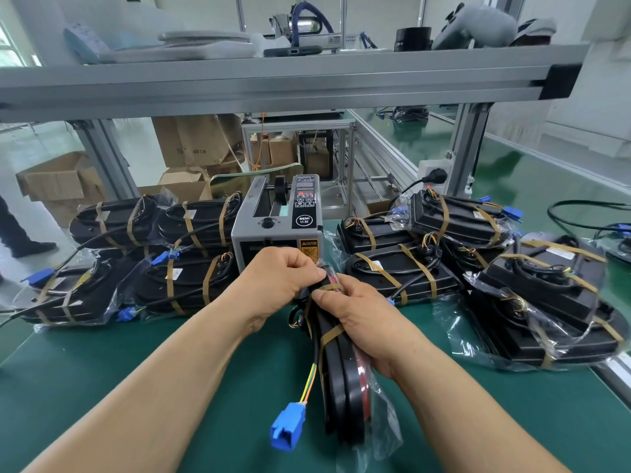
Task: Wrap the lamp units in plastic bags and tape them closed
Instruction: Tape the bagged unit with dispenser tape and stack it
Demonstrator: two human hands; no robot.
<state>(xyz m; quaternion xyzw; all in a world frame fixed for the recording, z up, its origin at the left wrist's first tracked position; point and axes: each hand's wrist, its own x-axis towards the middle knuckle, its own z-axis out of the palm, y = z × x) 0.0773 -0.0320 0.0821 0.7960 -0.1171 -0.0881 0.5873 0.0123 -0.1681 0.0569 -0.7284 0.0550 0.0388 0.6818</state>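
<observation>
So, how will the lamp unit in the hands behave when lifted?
Probably stiff: the lamp unit keeps its shape held on edge. Its blue connector trails on thin wires, so it would likely swing. The glossy plastic bag may be slippery.

One head-worn wide-angle view — it looks forward and down, close over the green worktop (102, 387), facing the tape dispenser (276, 227) straight ahead and the aluminium shelf (273, 80) above and beyond it.
</observation>
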